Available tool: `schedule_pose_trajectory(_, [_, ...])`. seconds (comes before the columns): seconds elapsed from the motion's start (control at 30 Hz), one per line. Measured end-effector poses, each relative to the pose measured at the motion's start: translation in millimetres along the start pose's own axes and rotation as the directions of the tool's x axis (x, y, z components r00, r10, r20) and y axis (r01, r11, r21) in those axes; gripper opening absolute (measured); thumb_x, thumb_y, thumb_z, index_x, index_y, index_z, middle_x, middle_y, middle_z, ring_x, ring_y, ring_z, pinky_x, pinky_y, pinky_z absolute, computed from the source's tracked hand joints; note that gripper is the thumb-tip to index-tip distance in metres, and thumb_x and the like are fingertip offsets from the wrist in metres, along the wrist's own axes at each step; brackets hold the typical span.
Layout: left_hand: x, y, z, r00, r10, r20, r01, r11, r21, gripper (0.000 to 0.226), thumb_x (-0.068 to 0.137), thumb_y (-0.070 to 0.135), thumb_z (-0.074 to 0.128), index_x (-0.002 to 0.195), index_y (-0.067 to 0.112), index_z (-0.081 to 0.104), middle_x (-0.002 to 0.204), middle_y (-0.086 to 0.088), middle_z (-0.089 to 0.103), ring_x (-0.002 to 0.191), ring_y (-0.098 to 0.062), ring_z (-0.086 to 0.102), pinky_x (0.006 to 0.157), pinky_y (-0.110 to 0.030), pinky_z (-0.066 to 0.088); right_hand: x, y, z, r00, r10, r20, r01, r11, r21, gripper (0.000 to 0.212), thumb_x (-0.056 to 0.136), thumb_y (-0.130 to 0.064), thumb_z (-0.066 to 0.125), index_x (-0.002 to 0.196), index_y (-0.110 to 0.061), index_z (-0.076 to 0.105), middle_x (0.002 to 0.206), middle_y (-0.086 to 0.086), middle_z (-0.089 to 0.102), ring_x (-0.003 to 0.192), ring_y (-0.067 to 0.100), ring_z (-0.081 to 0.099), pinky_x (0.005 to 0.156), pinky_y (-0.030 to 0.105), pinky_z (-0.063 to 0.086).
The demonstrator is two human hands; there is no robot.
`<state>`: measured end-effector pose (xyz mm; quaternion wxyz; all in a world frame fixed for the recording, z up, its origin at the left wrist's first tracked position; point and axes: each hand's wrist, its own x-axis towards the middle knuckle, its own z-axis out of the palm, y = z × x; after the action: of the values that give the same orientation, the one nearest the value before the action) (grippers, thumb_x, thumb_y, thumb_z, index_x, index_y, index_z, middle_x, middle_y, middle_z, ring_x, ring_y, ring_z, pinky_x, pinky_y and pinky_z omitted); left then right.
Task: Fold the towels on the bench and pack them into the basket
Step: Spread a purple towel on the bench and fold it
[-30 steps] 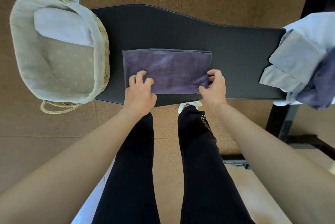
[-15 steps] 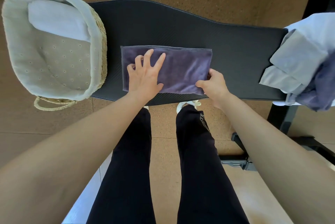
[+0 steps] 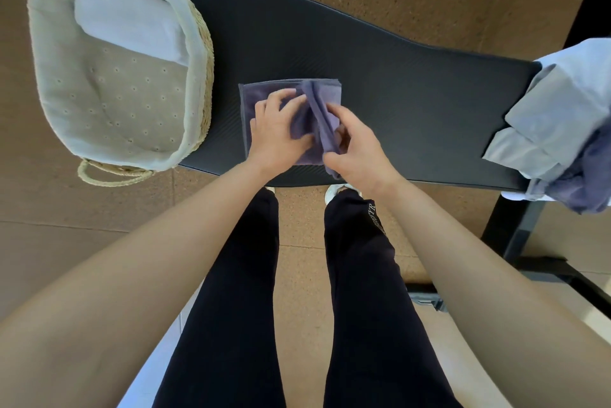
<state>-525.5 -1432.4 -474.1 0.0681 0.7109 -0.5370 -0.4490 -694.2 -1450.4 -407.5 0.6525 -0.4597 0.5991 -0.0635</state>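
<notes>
Left hand: I see my left hand (image 3: pixel 277 133) lying flat on the purple towel (image 3: pixel 261 91), fingers (image 3: pixel 281 97) fairly straight and spread, pressing the cloth down and grasping nothing.
Right hand: my right hand (image 3: pixel 357 146) has its fingers curled round the towel's right-hand flap, pinching it; the flap stands up in a ridge and leans over towards the left hand.
Purple towel: on the black desk (image 3: pixel 396 83), near its front edge, just right of the basket (image 3: pixel 203 77) and not touching it. The left part lies flat, the right part is lifted.
Basket: woven straw with a pale cloth liner, sitting at the left end of the desk. A folded white towel (image 3: pixel 129 20) lies inside against the far wall.
Unfolded pile (image 3: pixel 555 116): pale blue-grey and purple cloths heaped at the right end of the desk, hanging over its edge.
Writing: pale lettering (image 3: pixel 373 219) runs down the right leg of the black trousers (image 3: pixel 238 275); I cannot read it for certain.
Floor: brown, cork-like; a white shoe (image 3: pixel 334 191) shows under the desk edge.
</notes>
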Motion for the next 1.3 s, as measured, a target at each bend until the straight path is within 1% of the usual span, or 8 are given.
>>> schedule_pose_trajectory(0.13, [-3,14,-19,0.89,-0.377,0.257,0.435,0.53,-0.728,0.031,0.104,0.025,0.048,0.125,0.01,0.067,0.11,-0.009,0.072,0.107,-0.025,0.07,0.088,-0.036,0.061,11,-5,22,0.999,-0.007,0.048,0.009,0.999,-0.042,0.077,0.079,0.004,0.064,0.147,-0.027,0.044,0.102,-0.001,0.06,0.081,0.02,0.064,0.065,0.034,0.061])
schedule_pose_trajectory(0.2, [-2,22,-29,0.805,-0.401,0.436,0.538,0.186,-0.822,0.048,0.105,0.04,0.043,0.13,0.005,0.064,0.112,-0.016,0.071,0.11,-0.035,0.069,0.086,-0.041,0.061,15,-6,31,0.999,0.013,0.044,-0.01,0.999,-0.053,0.078,0.08,0.002,0.063,0.148,-0.028,0.041,0.107,0.002,0.061,0.083,0.024,0.065,0.067,0.039,0.063])
schedule_pose_trajectory(0.27, [2,20,-41,0.818,-0.342,0.462,0.521,0.1,-0.848,0.063,0.102,0.056,0.037,0.13,0.006,0.063,0.113,-0.017,0.068,0.105,-0.033,0.069,0.086,-0.043,0.059,19,-7,38,0.999,0.019,0.03,-0.017,0.997,-0.07,0.077,0.081,0.001,0.063,0.149,-0.027,0.04,0.109,0.005,0.061,0.086,0.025,0.065,0.071,0.043,0.062])
schedule_pose_trajectory(0.43, [7,5,-55,0.91,-0.359,0.206,0.394,0.598,-0.698,0.008,0.088,0.024,0.067,0.095,0.022,0.065,0.096,-0.006,0.07,0.094,-0.024,0.072,0.078,-0.037,0.061,29,-15,57,0.997,-0.04,0.059,0.045,0.996,-0.077,0.075,0.085,-0.001,0.068,0.151,-0.019,0.038,0.109,-0.003,0.061,0.086,0.014,0.066,0.072,0.032,0.062])
schedule_pose_trajectory(0.63, [8,-28,-61,0.955,-0.295,-0.002,0.253,0.824,-0.506,0.04,0.085,-0.001,0.057,0.119,0.018,0.065,0.11,0.005,0.07,0.106,-0.008,0.065,0.095,-0.034,0.057,39,1,67,0.997,-0.068,-0.022,0.062,0.979,-0.192,0.07,0.086,-0.015,0.076,0.149,-0.021,0.045,0.099,-0.008,0.055,0.078,0.006,0.055,0.078,0.022,0.053])
schedule_pose_trajectory(0.97, [-14,-43,-41,0.907,0.14,-0.396,-0.076,0.982,0.172,0.045,0.08,0.005,0.064,0.123,0.015,0.059,0.12,-0.016,0.049,0.107,-0.029,0.051,0.086,-0.036,0.048,38,37,54,0.978,-0.189,-0.089,0.091,0.767,-0.635,0.098,0.078,-0.01,0.083,0.155,-0.035,0.027,0.135,0.004,0.029,0.12,0.02,0.039,0.083,0.031,0.052])
schedule_pose_trajectory(1.13, [-26,-59,-29,0.982,0.189,-0.005,-0.169,0.891,0.421,0.066,0.077,0.034,0.083,0.138,0.029,0.057,0.149,-0.008,0.042,0.13,-0.034,0.039,0.103,-0.049,0.041,44,42,46,0.989,-0.148,-0.03,0.1,0.793,-0.601,0.105,0.078,0.002,0.079,0.157,-0.034,0.021,0.138,0.005,0.028,0.117,0.023,0.048,0.094,0.036,0.056])
schedule_pose_trajectory(1.3, [-27,-47,-21,0.999,0.043,-0.018,-0.031,0.901,0.433,0.077,0.074,0.053,0.079,0.142,0.038,0.045,0.152,-0.002,0.035,0.128,-0.033,0.039,0.104,-0.05,0.038,49,40,40,0.985,-0.17,0.003,0.129,0.737,-0.664,0.102,0.082,0.009,0.069,0.156,-0.04,0.019,0.124,0.005,0.033,0.107,0.023,0.045,0.076,0.044,0.059])
